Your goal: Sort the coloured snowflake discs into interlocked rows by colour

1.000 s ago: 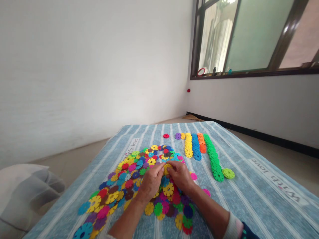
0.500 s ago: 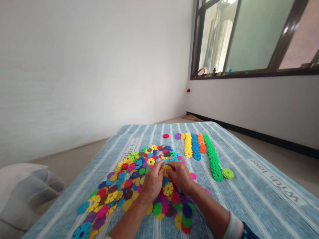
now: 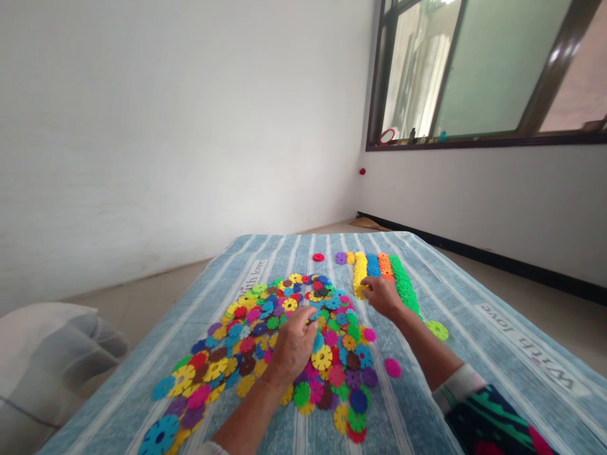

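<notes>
Over the pile of mixed coloured notched discs (image 3: 246, 345) is my left hand (image 3: 294, 341), its fingers curled; whether anything sits between them is hidden. My right hand (image 3: 383, 296) pinches a yellow disc (image 3: 361, 291) at the near end of the yellow row (image 3: 360, 268). Beside that row run a blue row (image 3: 373, 265), an orange row (image 3: 385, 266) and a long green row (image 3: 403, 284), partly behind my right hand and forearm. A purple stack (image 3: 341, 258) and a small orange-yellow stack (image 3: 350, 258) lie to the left.
A lone red disc (image 3: 318, 257) lies near the far edge of the striped cloth (image 3: 199, 316). Light green discs (image 3: 437, 330) lie right of my forearm, and a pink disc (image 3: 392, 368) sits right of the pile. Sheer white fabric (image 3: 52, 354) is at the left.
My right hand has moved from beside my left hand, up and right to the near end of the yellow row. My left hand has stayed over the pile.
</notes>
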`<state>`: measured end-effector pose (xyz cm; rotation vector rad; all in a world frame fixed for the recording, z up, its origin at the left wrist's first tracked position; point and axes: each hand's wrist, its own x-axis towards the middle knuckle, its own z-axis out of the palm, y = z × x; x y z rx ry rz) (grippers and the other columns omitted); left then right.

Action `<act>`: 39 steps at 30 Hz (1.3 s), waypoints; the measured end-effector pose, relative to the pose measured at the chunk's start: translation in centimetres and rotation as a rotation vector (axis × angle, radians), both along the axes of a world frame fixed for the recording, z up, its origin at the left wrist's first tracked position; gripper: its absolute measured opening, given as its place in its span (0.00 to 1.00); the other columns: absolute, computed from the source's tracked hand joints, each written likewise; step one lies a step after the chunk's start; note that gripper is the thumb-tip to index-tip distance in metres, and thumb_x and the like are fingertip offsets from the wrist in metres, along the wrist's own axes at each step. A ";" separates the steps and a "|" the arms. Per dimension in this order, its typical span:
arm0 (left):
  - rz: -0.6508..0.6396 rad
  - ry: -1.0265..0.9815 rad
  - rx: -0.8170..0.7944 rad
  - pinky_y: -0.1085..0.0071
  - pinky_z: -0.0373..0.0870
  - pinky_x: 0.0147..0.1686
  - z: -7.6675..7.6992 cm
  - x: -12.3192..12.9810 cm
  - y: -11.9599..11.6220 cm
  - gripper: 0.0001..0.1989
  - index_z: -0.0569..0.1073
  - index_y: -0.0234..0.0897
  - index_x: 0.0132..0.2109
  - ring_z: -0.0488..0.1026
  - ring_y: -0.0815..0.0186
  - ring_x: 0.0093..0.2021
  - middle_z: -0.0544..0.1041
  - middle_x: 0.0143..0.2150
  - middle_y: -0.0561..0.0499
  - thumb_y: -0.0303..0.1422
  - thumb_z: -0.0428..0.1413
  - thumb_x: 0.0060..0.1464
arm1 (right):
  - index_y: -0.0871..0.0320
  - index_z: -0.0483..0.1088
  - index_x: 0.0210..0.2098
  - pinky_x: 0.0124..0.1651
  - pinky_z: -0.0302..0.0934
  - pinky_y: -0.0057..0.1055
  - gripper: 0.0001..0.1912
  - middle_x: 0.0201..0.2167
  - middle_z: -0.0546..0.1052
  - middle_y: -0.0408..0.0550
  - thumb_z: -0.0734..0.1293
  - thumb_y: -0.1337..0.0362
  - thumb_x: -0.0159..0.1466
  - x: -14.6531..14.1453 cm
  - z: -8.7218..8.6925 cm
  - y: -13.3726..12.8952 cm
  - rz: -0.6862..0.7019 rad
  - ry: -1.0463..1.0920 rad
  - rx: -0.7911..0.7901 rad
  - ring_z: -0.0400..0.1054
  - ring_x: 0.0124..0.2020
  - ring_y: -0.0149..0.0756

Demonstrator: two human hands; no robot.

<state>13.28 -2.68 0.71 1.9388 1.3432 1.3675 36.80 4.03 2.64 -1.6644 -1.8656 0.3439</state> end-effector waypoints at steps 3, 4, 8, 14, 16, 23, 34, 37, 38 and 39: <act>-0.024 0.056 0.074 0.68 0.71 0.44 -0.3 0.0 0.1 0.09 0.76 0.39 0.36 0.75 0.59 0.44 0.78 0.39 0.46 0.28 0.51 0.49 | 0.59 0.77 0.42 0.38 0.59 0.29 0.17 0.33 0.79 0.51 0.64 0.73 0.54 1.0 -0.3 1.0 -0.001 -0.116 -0.040 0.72 0.36 0.39; -0.030 0.070 0.096 0.68 0.71 0.44 -0.4 0.0 0.1 0.09 0.76 0.39 0.35 0.75 0.59 0.43 0.78 0.39 0.46 0.28 0.51 0.49 | 0.58 0.77 0.42 0.40 0.59 0.29 0.18 0.36 0.79 0.51 0.64 0.73 0.54 1.1 -0.4 1.2 0.004 -0.149 -0.050 0.72 0.39 0.40; -0.035 0.104 0.174 0.69 0.72 0.43 -0.8 -0.1 0.2 0.09 0.75 0.38 0.34 0.75 0.62 0.41 0.77 0.37 0.47 0.26 0.50 0.50 | 0.55 0.77 0.44 0.45 0.59 0.29 0.20 0.43 0.78 0.51 0.63 0.74 0.55 0.9 -0.7 1.7 0.018 -0.250 -0.089 0.71 0.45 0.41; -0.034 0.169 0.325 0.69 0.74 0.39 -1.2 -0.3 0.5 0.09 0.74 0.35 0.33 0.75 0.64 0.37 0.77 0.34 0.46 0.25 0.49 0.52 | 0.55 0.75 0.47 0.46 0.59 0.31 0.22 0.45 0.78 0.52 0.62 0.75 0.56 0.6 -0.7 2.1 0.008 -0.340 -0.114 0.70 0.47 0.42; -0.030 0.186 0.352 0.70 0.74 0.38 -1.2 -0.4 0.6 0.09 0.74 0.35 0.33 0.75 0.64 0.37 0.77 0.34 0.46 0.25 0.49 0.52 | 0.55 0.75 0.47 0.48 0.59 0.30 0.22 0.46 0.77 0.52 0.63 0.75 0.55 0.6 -0.7 2.1 0.008 -0.355 -0.104 0.69 0.49 0.42; -0.024 0.221 0.372 0.71 0.74 0.36 -1.1 -0.5 0.6 0.09 0.73 0.35 0.31 0.75 0.65 0.35 0.76 0.33 0.46 0.25 0.48 0.53 | 0.58 0.73 0.47 0.48 0.58 0.31 0.20 0.48 0.74 0.54 0.63 0.74 0.56 0.7 -1.1 1.5 -0.009 -0.357 -0.048 0.68 0.50 0.42; 0.004 0.290 0.327 0.67 0.74 0.41 -1.3 -0.7 0.5 0.10 0.74 0.35 0.31 0.76 0.62 0.39 0.77 0.35 0.45 0.25 0.48 0.53 | 0.56 0.72 0.46 0.42 0.59 0.29 0.14 0.44 0.76 0.50 0.63 0.67 0.61 -0.7 -1.7 -3.2 0.097 -0.294 0.058 0.71 0.43 0.38; 0.011 0.316 0.301 0.67 0.74 0.42 -1.3 -0.8 0.5 0.10 0.74 0.35 0.31 0.76 0.63 0.40 0.77 0.36 0.45 0.24 0.48 0.53 | 0.54 0.74 0.40 0.39 0.58 0.26 0.09 0.37 0.78 0.46 0.64 0.66 0.61 -1.6 -2.1 -5.0 0.178 -0.281 0.068 0.71 0.39 0.35; 0.013 0.329 0.291 0.67 0.74 0.42 -1.3 -0.8 0.5 0.10 0.74 0.35 0.31 0.76 0.63 0.40 0.77 0.36 0.45 0.24 0.48 0.53 | 0.54 0.74 0.37 0.39 0.58 0.26 0.08 0.35 0.78 0.45 0.64 0.65 0.61 -1.9 -2.3 -5.4 0.196 -0.277 0.073 0.71 0.38 0.34; 0.014 0.344 0.282 0.67 0.74 0.42 -1.3 -0.8 0.4 0.11 0.74 0.36 0.30 0.76 0.63 0.40 0.77 0.36 0.45 0.24 0.48 0.53 | 0.54 0.75 0.35 0.38 0.57 0.25 0.07 0.33 0.77 0.45 0.64 0.65 0.61 -2.1 -2.4 -5.8 0.208 -0.272 0.079 0.71 0.37 0.33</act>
